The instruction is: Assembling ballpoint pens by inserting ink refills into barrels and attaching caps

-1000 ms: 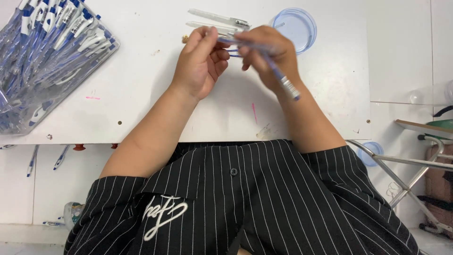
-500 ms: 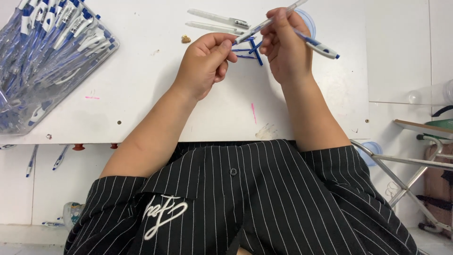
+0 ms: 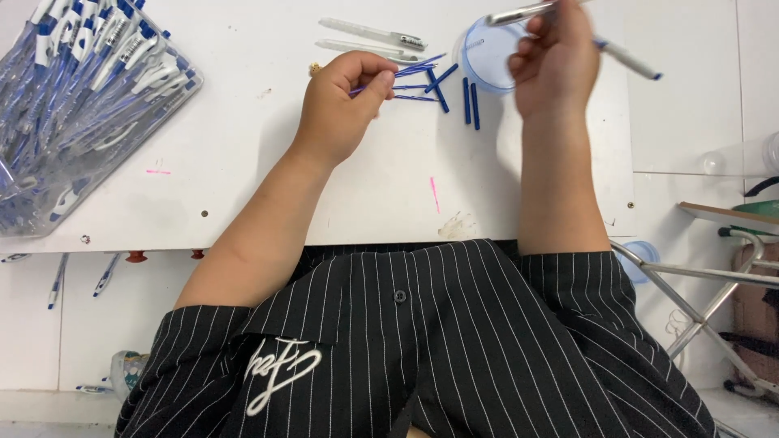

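My left hand (image 3: 345,97) rests on the white table (image 3: 268,186) with fingertips pinched on a thin blue ink refill (image 3: 406,71) that points right. Several more blue refills (image 3: 442,88) lie scattered beside it. My right hand (image 3: 556,61) is raised near the table's far edge, gripping a white and blue pen (image 3: 629,59) and a clear pen barrel (image 3: 519,13) that sticks out to the left. A round clear blue dish (image 3: 487,53) sits just left of that hand. Two clear pen barrels (image 3: 369,39) lie beyond my left hand.
A clear bag full of blue and white pens (image 3: 77,97) fills the table's left side. A few pens (image 3: 77,276) lie on the floor below the table edge. A metal folding frame (image 3: 706,284) stands at the right.
My right hand has lifted up and away to the far right with the pen. The two hands have separated, and the refills between them now show on the table.
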